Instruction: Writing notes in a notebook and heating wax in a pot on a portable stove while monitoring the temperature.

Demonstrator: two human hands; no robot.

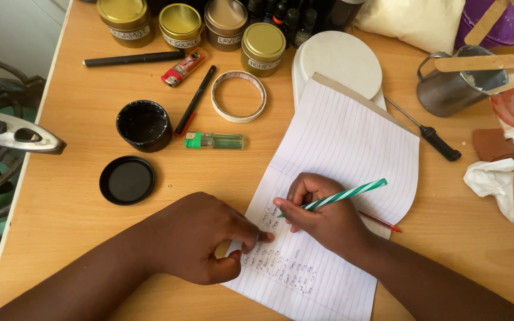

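My left hand (200, 238) lies nearest me, fingers drawn together and fingertips pressed on the left edge of the lined notepad (340, 196), pinning it to the wooden counter (73, 196). Just at its three o'clock, my right hand (322, 217) is clamped on a green-and-white striped pen (337, 197), its tip touching the paper among handwritten lines; the barrel points toward two o'clock. A thin red pen (381, 222) pokes out beside that wrist.

At ten o'clock from my left hand sits a flat black lid (127, 180), and just beyond it an open black jar (144, 125). At the jar's three o'clock lies a green lighter (214, 141), with a black marker (195, 100) slanting above it and a ring of pale tape (239, 96) at the lighter's one o'clock.

Farther off, a red lighter (184, 67) and a long black stick (133, 58) lie before a row of gold-lidded tins (179, 24), round, each banded with a pale rectangular label on its side. A white round dish (340, 62) peeks from under the notepad's top.

At two o'clock, far right, stands a metal pitcher (447, 92) with wooden sticks (484, 62) across its rim, and crumpled white tissue (497, 181) nearer.
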